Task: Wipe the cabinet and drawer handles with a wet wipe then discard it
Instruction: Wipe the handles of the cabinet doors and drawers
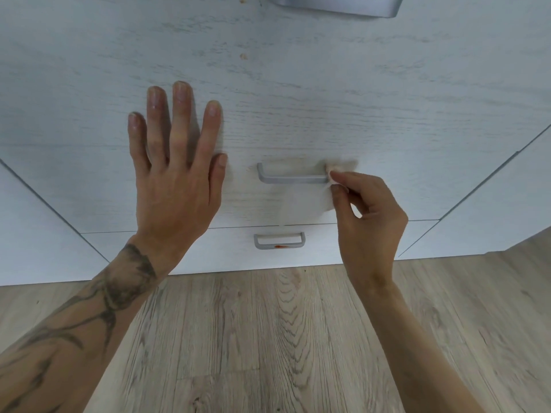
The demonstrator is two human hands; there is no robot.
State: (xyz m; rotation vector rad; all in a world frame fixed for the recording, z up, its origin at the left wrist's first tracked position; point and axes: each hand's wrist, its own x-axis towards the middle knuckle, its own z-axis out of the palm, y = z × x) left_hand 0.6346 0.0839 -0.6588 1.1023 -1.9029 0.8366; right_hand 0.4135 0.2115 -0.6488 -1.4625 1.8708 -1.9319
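White-washed wood-grain drawer fronts (328,99) are shown across the upper part of the head-camera view, with pale wood-look flooring (283,338) laid below. A wet wipe (329,169) is pinched between the thumb and forefinger of the right hand (366,216) and is pressed against the right end of the middle drawer handle (290,175), a brushed-metal bar pull. The remaining fingers of that hand are curled in towards the palm. Part of the wipe is blurred, and a faint pale smear is seen below the handle; its exact outline cannot be made out. The left hand (176,174) is laid flat against the same drawer front, just left of the handle, with its fingers straight and spread and nothing held; its thumb tip is placed near the handle's left end without touching it. Both bare forearms are framed from the bottom edge. A dark tattoo (98,302) is seen along the left forearm. On the drawer beneath, a lower handle (279,241) is shown, with an orange-red mark (279,246) on its front bar. At the top edge, an upper handle (337,5) is partly cut off by the frame. Small brown specks (243,56) are dotted on the drawer front between the upper and middle handles. Adjoining cabinet panels (29,219) are seen on either side, set apart by narrow dark gaps.
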